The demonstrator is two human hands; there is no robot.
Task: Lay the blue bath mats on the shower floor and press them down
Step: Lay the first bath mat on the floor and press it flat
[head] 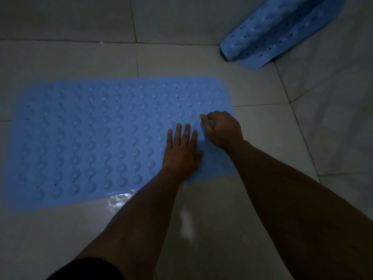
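Observation:
A blue bath mat (96, 138) with rows of round bumps and small holes lies flat on the pale tiled floor (262, 138). My left hand (181, 150) rests palm down on the mat's right part, fingers spread and straight. Right beside it, my right hand (222, 128) has its fingers curled, with the fingertips on the mat near its right edge; whether they pinch the mat is unclear. A second blue mat (276, 31), partly rolled, leans in the far right corner.
A tiled wall (70, 17) rises behind the mat and another on the right (333, 118). A wet, shiny patch (119, 201) shows on the floor at the mat's near edge. A dark piece of clothing (86, 269) shows at the bottom edge.

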